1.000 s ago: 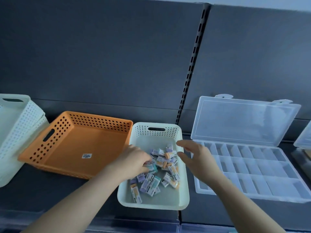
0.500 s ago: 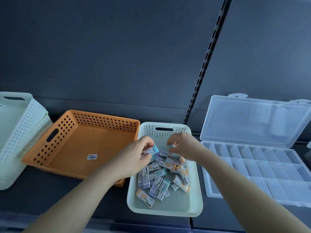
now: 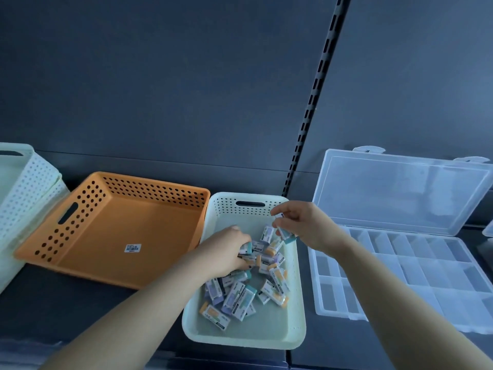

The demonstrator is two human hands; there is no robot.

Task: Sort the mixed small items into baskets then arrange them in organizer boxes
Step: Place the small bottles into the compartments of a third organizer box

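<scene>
Small erasers lie heaped in the pale basket at the front edge of the shelf, between the orange basket and the open organizer box toward the right end. Sorting looks barely begun (the orange basket holds nothing). The left hand has its grip curled into the pile round a few pieces. The right hand has its grip pinching one teal-tipped eraser just above the basket's right rim. Next, each picked piece probably needs carrying to its own container by colour.

We've got dark grey back panels up behind, split by a black slotted upright that slants across our view. Underneath, we see a dark shelf.
</scene>
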